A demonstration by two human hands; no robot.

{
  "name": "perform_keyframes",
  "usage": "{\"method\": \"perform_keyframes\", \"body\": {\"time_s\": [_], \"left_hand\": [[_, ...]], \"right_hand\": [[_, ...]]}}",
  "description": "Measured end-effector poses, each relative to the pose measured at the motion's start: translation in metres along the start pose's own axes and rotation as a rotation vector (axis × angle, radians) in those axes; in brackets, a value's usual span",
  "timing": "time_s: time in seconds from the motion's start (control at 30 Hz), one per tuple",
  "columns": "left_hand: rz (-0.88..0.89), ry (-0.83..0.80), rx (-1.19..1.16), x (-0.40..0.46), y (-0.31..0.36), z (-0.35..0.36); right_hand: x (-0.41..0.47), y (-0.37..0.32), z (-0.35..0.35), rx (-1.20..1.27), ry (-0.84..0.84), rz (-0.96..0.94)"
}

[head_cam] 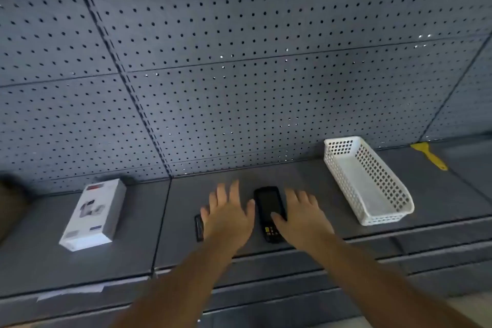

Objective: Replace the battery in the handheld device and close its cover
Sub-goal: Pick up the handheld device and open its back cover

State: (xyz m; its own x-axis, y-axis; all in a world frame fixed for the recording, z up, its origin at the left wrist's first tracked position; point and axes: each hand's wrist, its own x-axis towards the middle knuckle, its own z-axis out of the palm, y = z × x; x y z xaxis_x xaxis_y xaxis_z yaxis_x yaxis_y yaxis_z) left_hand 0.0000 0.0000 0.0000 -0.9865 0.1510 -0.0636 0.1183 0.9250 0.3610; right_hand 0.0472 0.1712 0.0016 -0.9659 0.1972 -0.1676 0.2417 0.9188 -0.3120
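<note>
A black handheld device [268,206] lies face up on the grey shelf [306,184], its screen toward the pegboard and its keypad toward me. My left hand [227,214] hovers just left of it, fingers spread, holding nothing. My right hand [303,217] is spread on the device's right side, its thumb resting over the device's lower screen. A small flat black piece [199,228], possibly a battery or cover, lies on the shelf, partly hidden under my left hand.
A white product box [93,214] lies to the left. An empty white perforated basket [368,181] stands to the right, with a yellow scraper [429,154] beyond it. A grey pegboard wall [239,61] rises behind the shelf.
</note>
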Motion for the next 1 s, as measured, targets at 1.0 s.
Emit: {"method": "perform_keyframes", "body": {"time_s": [1.0], "left_hand": [[-0.009, -0.016, -0.261, 0.029, -0.003, 0.018]], "right_hand": [[0.039, -0.009, 0.008, 0.767, -0.182, 0.193]]}}
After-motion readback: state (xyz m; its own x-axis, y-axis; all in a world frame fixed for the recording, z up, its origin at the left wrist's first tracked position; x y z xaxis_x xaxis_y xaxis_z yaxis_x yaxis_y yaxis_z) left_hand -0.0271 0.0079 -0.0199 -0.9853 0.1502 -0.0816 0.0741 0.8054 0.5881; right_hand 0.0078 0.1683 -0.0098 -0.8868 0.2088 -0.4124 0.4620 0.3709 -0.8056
